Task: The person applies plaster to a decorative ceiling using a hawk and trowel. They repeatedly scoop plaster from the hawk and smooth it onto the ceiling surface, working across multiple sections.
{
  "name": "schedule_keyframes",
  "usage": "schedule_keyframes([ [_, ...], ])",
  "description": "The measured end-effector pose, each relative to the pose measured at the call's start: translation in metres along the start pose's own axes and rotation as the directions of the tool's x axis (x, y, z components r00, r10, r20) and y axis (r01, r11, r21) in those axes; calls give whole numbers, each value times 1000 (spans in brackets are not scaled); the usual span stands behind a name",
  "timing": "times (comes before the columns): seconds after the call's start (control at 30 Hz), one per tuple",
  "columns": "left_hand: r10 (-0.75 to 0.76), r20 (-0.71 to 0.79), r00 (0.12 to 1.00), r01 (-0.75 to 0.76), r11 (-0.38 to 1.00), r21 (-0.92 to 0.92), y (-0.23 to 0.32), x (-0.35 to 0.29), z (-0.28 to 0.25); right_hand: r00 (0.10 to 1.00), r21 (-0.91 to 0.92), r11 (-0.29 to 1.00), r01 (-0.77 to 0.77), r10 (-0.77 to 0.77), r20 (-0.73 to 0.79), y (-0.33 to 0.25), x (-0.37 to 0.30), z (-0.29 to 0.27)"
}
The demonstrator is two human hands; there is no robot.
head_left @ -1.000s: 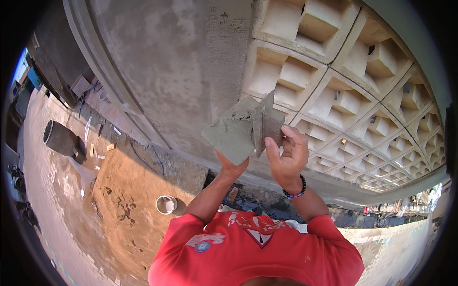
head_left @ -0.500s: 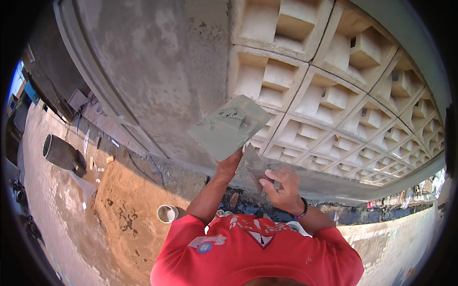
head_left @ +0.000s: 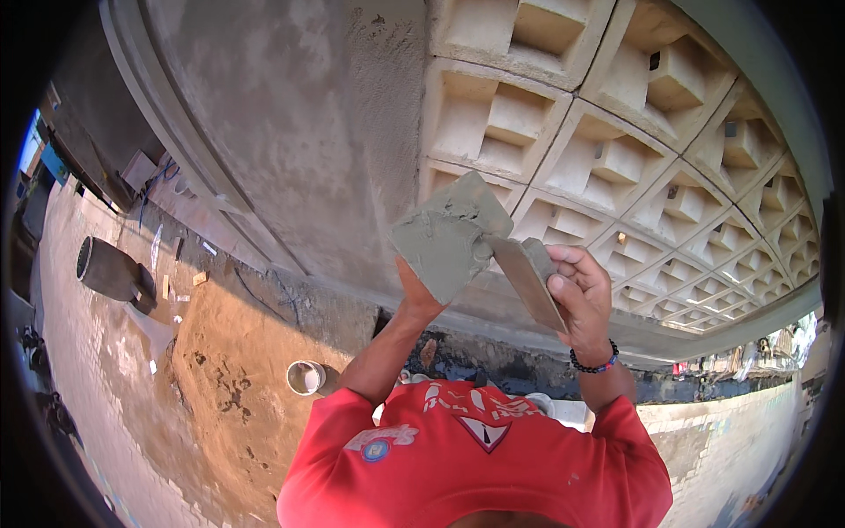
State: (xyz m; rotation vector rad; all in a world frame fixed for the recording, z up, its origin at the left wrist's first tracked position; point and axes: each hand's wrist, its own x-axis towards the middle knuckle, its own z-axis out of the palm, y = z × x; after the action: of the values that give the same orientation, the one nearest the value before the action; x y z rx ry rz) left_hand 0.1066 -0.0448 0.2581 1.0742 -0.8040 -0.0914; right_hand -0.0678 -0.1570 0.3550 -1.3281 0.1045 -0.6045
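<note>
My left hand [head_left: 419,286] holds a square mortar board [head_left: 475,187] from below, its fingers mostly hidden under it. Wet grey mortar [head_left: 440,251] covers much of the board's top. In my right hand [head_left: 583,295] is a flat rectangular plastering trowel [head_left: 533,286], tilted on edge, with my fingers closed at its back. The trowel's far end touches the mortar at the board's right side. Beyond both hands stands a grey plastered wall [head_left: 273,114], joined on the right to a panel of pale decorative breeze blocks [head_left: 563,220].
A heap of brown sand [head_left: 229,378] lies at lower left, a white bucket [head_left: 305,378] at its edge. Farther left sits a dark barrel-like container [head_left: 110,268]. A dark wet strip [head_left: 528,374] runs along the wall's foot; pale paving [head_left: 704,440] lies at right.
The trowel has swung up and right, from beside the left wrist to the mortar board's right edge. The board has shifted right and turned, its mortar now more heaped.
</note>
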Motion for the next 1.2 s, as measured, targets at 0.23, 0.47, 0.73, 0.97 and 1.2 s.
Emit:
schedule_keyframes([
  [0.23,421,14,907,-398,847,351,11,8,2,997,80,994,-74,74,1,6,-1,2],
  [0.47,332,33,943,-313,848,428,5,6,9,985,351,921,-169,151,80,15,-15,-1],
  [0.73,-175,-77,982,188,961,202,-15,-9,34,979,855,485,-184,11,204,18,-27,-33],
  [0.97,-24,-95,995,11,991,-137,0,-1,27,785,769,413,487,-593,-179,-47,26,-128],
  [1.2,-43,-75,996,35,993,-109,19,-4,28,400,211,339,917,-765,-505,-139,67,-188],
])
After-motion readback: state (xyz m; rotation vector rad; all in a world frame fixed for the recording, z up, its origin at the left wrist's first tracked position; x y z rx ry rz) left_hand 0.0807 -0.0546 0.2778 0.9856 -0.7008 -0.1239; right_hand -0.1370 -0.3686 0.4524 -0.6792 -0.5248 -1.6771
